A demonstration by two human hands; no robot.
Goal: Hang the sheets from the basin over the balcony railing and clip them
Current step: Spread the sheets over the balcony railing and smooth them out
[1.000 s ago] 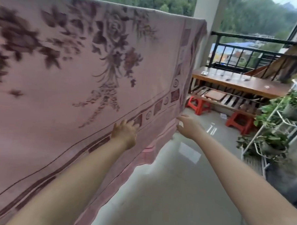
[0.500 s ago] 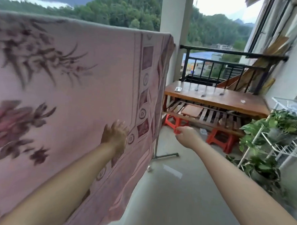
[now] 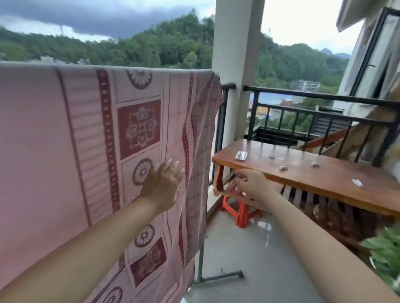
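Hills and dark cloud lie beyond a tiled balcony with a black railing (image 3: 322,98) and a white pillar (image 3: 235,61). Pink patterned sheet (image 3: 57,133) hangs draped over a high bar, filling the left side. Wooden bench (image 3: 319,179) stands against the railing — a red stool (image 3: 240,210) beneath it. Left hand (image 3: 162,186) lies flat on the sheet, fingers straight; right hand (image 3: 253,188) hovers loosely curled, grasping nothing.

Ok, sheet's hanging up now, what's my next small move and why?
Probably pick up a clip. The pink sheet already drapes over its bar, the left hand lies flat on it, no clip shows on its top edge, and the right hand holds nothing.
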